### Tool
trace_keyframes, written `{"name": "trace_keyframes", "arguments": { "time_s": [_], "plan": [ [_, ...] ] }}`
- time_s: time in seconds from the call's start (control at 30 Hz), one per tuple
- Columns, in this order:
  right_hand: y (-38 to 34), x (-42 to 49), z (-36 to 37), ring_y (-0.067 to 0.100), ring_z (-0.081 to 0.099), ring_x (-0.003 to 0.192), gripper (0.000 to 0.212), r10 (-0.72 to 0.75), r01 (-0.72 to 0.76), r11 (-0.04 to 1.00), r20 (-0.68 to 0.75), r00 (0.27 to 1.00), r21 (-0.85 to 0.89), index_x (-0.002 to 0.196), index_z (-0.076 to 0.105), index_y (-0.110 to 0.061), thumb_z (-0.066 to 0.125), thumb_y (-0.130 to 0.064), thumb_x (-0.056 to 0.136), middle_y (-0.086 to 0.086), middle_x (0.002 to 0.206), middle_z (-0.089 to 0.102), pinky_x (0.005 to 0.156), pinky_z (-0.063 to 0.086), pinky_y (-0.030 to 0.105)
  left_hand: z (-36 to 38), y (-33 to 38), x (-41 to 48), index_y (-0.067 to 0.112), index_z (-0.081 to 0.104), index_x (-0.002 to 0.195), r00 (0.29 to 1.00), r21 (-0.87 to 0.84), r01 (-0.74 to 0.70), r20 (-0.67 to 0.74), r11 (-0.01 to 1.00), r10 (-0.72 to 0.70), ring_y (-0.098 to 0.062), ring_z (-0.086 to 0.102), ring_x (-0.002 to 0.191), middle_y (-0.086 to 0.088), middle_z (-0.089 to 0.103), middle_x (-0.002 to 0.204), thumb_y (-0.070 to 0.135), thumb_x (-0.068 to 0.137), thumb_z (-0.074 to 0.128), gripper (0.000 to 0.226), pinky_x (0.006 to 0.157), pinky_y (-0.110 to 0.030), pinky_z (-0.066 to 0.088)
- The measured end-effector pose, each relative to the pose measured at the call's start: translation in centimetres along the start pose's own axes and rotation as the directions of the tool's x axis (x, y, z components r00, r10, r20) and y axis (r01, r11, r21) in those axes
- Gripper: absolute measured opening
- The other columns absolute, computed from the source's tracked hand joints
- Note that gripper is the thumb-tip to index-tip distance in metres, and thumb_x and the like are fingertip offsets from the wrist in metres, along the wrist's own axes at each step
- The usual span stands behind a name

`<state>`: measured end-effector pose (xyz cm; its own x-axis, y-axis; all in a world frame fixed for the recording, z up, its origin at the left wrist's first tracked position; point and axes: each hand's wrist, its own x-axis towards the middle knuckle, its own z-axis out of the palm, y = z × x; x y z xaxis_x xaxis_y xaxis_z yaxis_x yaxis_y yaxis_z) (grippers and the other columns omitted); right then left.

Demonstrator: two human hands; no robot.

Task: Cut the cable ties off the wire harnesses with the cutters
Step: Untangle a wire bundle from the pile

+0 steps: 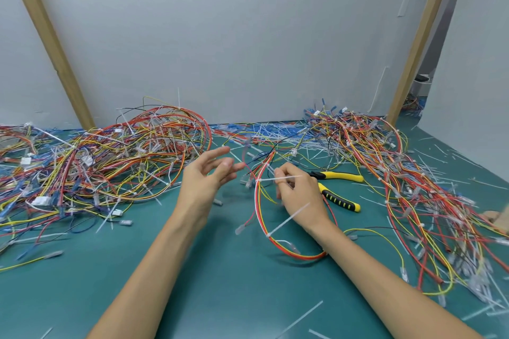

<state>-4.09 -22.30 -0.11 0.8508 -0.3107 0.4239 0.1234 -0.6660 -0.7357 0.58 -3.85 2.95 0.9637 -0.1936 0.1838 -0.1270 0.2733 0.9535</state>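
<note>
The right hand (298,195) had its grip closed narrow, fingers curled round a looped wire harness (259,209) of red, yellow and white leads. It held the loop at a white cable tie (278,179), though blur made it hard to tell whether the fingertips pinched the tie or only the wires. A second cable tie (287,219) stuck out lower on the same loop, which hung down to the green counter (220,283). The left hand (205,176) hovered with its grip wide, fingers spread and holding nothing. The yellow-handled cutters (340,201) lay on the counter, untouched, their head hidden behind the right hand. Left of the cutters, past both hands, sprawled a large heap of harnesses (110,162); right of the cutters lay another heap (385,173) among scattered tie offcuts.
</note>
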Motion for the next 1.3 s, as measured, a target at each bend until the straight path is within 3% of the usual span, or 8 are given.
{"name": "trace_keyframes", "arguments": {
  "time_s": [0.1,0.27,0.47,0.67,0.73,0.9,1.13,1.3],
  "plan": [
    [0.2,0.1,0.0,0.010,0.054,0.046,0.032,0.068,-0.072,0.990,0.035,0.997,0.118,0.072,0.054,-0.016,0.052,-0.026,0.103,0.000,0.058,0.064,0.058,0.051,0.035,0.3,0.0,0.0,0.005,0.059,0.122,0.998,-0.089,0.007,0.056,0.996,-0.002,-0.019,0.074,0.098,-0.014,0.070,0.111,-0.002,0.097,0.056,0.026,0.083,-0.020,0.057],
    [0.4,0.3,0.0,0.015,0.055,0.049,0.029,0.147,-0.162,0.943,0.073,0.986,0.292,0.080,0.057,-0.014,0.048,-0.025,0.105,0.003,0.065,0.067,0.050,0.044,0.025,0.3,-0.6,0.0,0.003,0.063,0.102,0.998,0.290,0.058,-0.034,0.955,-0.050,-0.016,0.066,0.067,-0.009,0.066,0.084,0.015,0.101,0.055,0.014,0.059,-0.019,0.052],
    [0.2,0.2,-0.1,0.015,0.058,0.052,0.027,0.133,-0.149,0.941,0.074,0.988,0.304,0.087,0.058,-0.008,0.047,-0.024,0.106,0.005,0.070,0.070,0.045,0.039,0.017,1.9,-0.9,-1.1,0.012,0.070,0.103,0.956,0.460,0.080,0.215,0.884,-0.199,-0.008,0.071,0.079,-0.002,0.077,0.091,0.029,0.101,0.054,0.023,0.067,-0.020,0.054],
    [0.1,0.1,-0.3,0.010,0.060,0.062,0.021,0.043,-0.041,0.982,-0.008,0.999,0.185,0.086,0.063,-0.020,0.056,-0.029,0.102,-0.003,0.070,0.068,0.065,0.051,0.037,2.0,-1.4,-1.4,0.013,0.070,0.110,0.977,0.333,0.069,0.170,0.941,-0.132,-0.008,0.071,0.079,-0.003,0.078,0.094,0.012,0.095,0.065,0.016,0.066,-0.018,0.053],
    [-0.1,0.0,-0.3,0.010,0.062,0.072,0.006,-0.001,0.012,0.993,-0.094,0.996,0.118,0.091,0.063,-0.023,0.062,-0.024,0.097,-0.007,0.076,0.068,0.072,0.052,0.037,1.6,-1.3,-1.2,0.015,0.072,0.106,0.987,0.340,0.049,0.125,0.939,-0.097,-0.007,0.071,0.074,0.001,0.078,0.091,0.014,0.090,0.072,0.016,0.060,-0.015,0.048],
    [-1.4,-0.5,-0.7,0.015,0.057,0.086,0.021,-0.140,0.166,0.978,-0.191,0.972,0.128,0.098,0.060,-0.023,0.055,-0.009,0.083,-0.008,0.089,0.061,0.076,0.047,0.032,1.0,-0.9,-0.7,0.011,0.074,0.103,0.998,0.350,-0.053,0.038,0.935,0.043,-0.008,0.068,0.076,0.001,0.075,0.089,0.008,0.082,0.080,0.022,0.071,-0.019,0.054],
    [-2.2,-1.4,0.4,0.008,0.059,0.089,0.022,-0.221,0.216,0.974,0.090,0.971,0.068,0.109,0.070,-0.022,0.053,-0.034,0.102,-0.012,0.098,0.067,0.081,0.046,0.027,0.1,1.0,-0.4,0.024,0.078,0.095,0.886,0.661,-0.427,0.168,0.617,0.432,-0.004,0.063,0.070,0.022,0.073,0.080,0.013,0.074,0.085,0.025,0.064,-0.005,0.038],
    [-1.7,-1.0,0.3,0.009,0.050,0.072,0.014,-0.254,0.254,0.967,0.069,0.965,0.005,0.092,0.072,-0.017,0.062,-0.023,0.099,-0.015,0.074,0.052,0.071,0.041,0.029,0.6,0.6,-0.7,0.020,0.077,0.089,0.888,0.662,-0.443,0.229,0.604,0.400,-0.004,0.063,0.075,0.014,0.073,0.077,0.017,0.071,0.087,0.021,0.070,-0.005,0.039]
  ]
}}
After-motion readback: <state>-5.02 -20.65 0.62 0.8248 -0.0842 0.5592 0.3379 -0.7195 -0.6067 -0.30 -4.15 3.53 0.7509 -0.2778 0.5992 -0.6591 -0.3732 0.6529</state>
